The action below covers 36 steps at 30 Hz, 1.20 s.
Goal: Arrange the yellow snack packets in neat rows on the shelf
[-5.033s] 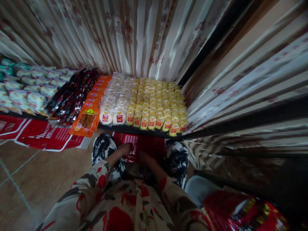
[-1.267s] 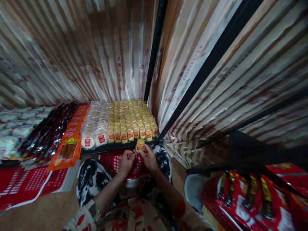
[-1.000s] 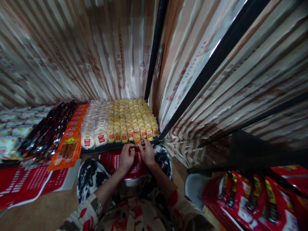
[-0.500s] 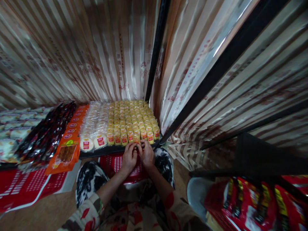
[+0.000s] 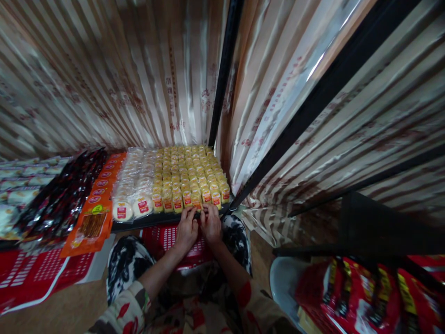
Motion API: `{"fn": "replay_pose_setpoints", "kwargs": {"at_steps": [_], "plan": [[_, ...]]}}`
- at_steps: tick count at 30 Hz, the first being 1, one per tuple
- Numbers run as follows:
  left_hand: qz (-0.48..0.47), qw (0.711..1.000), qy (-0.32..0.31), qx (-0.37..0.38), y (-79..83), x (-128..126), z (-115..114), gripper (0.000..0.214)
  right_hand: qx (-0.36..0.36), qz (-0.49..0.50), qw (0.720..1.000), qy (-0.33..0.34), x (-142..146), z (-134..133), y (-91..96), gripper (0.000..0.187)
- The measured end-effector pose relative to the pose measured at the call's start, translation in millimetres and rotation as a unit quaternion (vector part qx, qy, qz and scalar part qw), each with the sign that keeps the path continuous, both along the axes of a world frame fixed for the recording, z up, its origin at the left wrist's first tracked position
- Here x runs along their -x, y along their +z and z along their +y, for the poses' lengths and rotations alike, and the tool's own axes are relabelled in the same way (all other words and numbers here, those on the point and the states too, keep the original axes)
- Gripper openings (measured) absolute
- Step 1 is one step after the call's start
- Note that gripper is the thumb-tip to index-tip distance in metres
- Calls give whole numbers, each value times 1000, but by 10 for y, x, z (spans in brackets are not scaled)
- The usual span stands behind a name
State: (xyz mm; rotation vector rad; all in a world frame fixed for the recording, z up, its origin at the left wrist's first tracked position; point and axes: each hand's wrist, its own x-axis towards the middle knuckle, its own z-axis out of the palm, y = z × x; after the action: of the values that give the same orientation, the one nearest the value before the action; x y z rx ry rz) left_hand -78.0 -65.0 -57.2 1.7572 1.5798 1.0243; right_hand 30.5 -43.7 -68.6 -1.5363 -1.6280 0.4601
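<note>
One small yellow pack (image 5: 196, 202) sits in the near row (image 5: 167, 202), with the left hand (image 5: 187, 230) and right hand (image 5: 211, 226) at its near edge; I can't tell if they pinch it. It looks light, squashy, slippery: best held by its sides.

- Packet (image 5: 197, 201): yellow, clear-wrapped, red-labelled, in the front row between two like it, lower edge partly hidden.
- Yellow packets (image 5: 187, 171): tight rows on the black shelf (image 5: 134, 225).
</note>
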Motion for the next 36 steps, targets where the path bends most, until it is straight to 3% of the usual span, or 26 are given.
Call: {"fn": "replay_pose_setpoints", "kwargs": {"at_steps": [11, 18, 24, 32, 36], "plan": [[87, 994, 7, -64, -90, -12, -9, 48, -45, -19, 999, 18, -12, -44, -78, 30], [109, 994, 2, -10, -8, -49, -12, 48, -45, -22, 999, 19, -29, -90, -139, 39], [126, 992, -4, -26, 0, -70, -50, 51, -84, -51, 995, 26, -96, -134, -195, 41], [131, 988, -23, -76, -89, -124, -3, 49, -92, -62, 988, 110, -141, -59, -187, 51], [137, 986, -21, -90, -104, -114, 47, 52, -99, -50, 987, 117, -123, -5, -167, 54]]}}
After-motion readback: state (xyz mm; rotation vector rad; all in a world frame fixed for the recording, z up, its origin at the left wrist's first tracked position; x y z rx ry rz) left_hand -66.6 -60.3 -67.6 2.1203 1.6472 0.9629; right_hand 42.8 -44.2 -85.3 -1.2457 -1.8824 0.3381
